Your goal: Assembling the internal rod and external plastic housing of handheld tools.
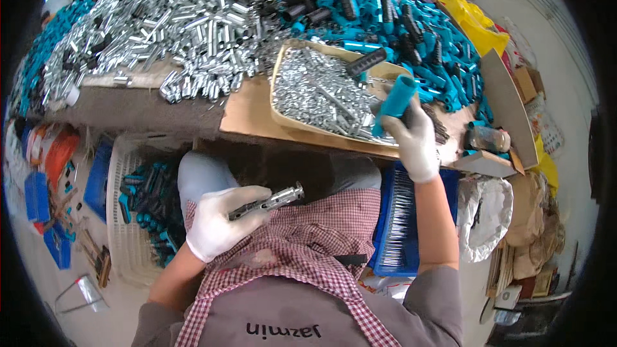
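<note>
My left hand point(222, 218), in a white glove, is closed around a slim silver metal mechanism point(281, 199) above my lap. The mechanism's notched end points right; its other end is hidden in my palm. Over the table's front edge, my gloved right hand point(416, 141) grips a teal plastic handle point(398, 97), tilted with its hollow end up. Beside that handle is a cream tray point(277, 99) full of small silver metal parts point(315, 93). A black ribbed grip point(366, 62) lies across the tray's far right part.
Heaps of silver tubes point(193, 32) and teal and black handles point(411, 32) cover the table. A cardboard wall point(511, 106) and glass jar point(490, 139) stand at right. Below are a white crate point(132, 244) of handles, a blue bin point(385, 244) of metal rods and a white sack point(485, 218).
</note>
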Demonstrator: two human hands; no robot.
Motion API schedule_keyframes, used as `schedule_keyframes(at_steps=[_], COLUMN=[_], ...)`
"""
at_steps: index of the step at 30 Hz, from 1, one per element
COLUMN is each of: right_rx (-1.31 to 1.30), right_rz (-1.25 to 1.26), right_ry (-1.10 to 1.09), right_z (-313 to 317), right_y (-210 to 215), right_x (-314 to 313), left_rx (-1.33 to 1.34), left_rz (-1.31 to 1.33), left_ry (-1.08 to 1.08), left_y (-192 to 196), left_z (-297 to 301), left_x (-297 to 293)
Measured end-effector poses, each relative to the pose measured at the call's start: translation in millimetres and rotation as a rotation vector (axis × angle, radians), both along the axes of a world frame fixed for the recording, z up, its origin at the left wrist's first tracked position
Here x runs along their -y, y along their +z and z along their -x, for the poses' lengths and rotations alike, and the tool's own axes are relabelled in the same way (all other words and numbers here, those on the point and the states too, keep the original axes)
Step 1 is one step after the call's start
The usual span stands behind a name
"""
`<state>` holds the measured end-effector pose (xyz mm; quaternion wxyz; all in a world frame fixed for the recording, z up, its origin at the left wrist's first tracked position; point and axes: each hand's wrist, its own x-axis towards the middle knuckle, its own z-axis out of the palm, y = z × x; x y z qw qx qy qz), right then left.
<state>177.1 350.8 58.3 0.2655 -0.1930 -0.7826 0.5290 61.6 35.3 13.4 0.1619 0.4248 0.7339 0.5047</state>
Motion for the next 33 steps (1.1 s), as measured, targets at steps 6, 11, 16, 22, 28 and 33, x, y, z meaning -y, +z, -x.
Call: schedule_keyframes(at_steps=[6, 11, 16, 22, 28, 33], right_rx=[0.509, 0.663, 0.546, 0.574, 0.481, 0.51], right_rz=[-0.154, -0.064, -0.106, 0.158, 0.091, 0.147], right_ry=[0.453, 0.666, 0.693, 0.819, 0.786, 0.826], right_z=[-29.4, -18.0, -13.6, -13.3, -17.0, -3.1], right_y=[9.6, 9.9, -9.7, -33.6, -36.0, -40.9], right_x=[44.6, 48.6, 80.9, 75.5, 77.2, 89.2], left_rx=[-0.093, -0.15, -0.121, -0.08, -0.051, -0.125], left_rz=[-0.006, 0.076, 0.153, 0.191, 0.183, 0.092], left_ry=[0.009, -0.22, -0.186, -0.305, -0.337, -0.387], left_y=[-6.8, -4.1, -4.3, -13.6, -11.5, -22.7], left_z=[4.7, 12.1, -4.2, -5.5, -9.2, -18.7], left_x=[2.6, 1.1, -6.5, -3.8, -11.5, -33.0])
